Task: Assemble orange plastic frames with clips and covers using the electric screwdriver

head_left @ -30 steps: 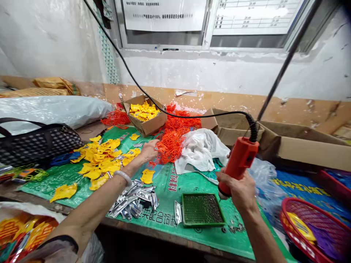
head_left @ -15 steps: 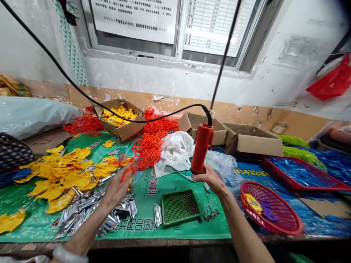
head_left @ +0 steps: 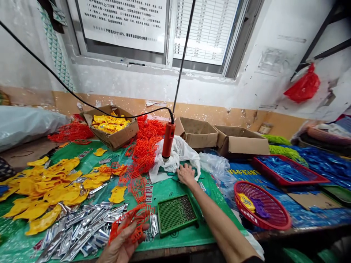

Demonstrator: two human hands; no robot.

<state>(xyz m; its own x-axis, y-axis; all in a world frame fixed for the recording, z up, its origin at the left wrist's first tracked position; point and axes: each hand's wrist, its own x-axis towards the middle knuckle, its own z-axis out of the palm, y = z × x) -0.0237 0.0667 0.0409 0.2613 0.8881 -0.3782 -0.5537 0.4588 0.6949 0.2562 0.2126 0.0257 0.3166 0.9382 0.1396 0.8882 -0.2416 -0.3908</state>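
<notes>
The two hands are well apart here. The left hand (head_left: 123, 239) is down at the near edge of the bench (head_left: 175, 252), thumb and fingers clamped on an orange lattice piece (head_left: 137, 211), which sticks up and out past the fingertips toward the right hand's side. The right hand (head_left: 188, 175) is reaching farther out, palm down with fingers bent and a bit spread, right at the near edge of a crumpled white cloth (head_left: 182, 148). Can't really tell if it's gripping anything, since whatever is under the fingers is hidden.

Just beyond the right hand and off to its left, a red power screwdriver (head_left: 168, 140) hangs tip down from its cable, with neither hand on it. Between the hands there's a green tray (head_left: 168, 217) with dark screws (head_left: 188, 207) bunched at the end nearer the right arm, plus one lone silver strip (head_left: 154, 224) just beside it on the left hand's side.

Left of the left hand it's a messy heap of silver parts (head_left: 79, 230), with a spread of yellow pieces (head_left: 68, 182) past those. Straight out beyond the left hand is a tangled orange pile (head_left: 148, 146). Over to the right of the right forearm sits a red basket (head_left: 276, 204) with yellow and purple bits inside.
</notes>
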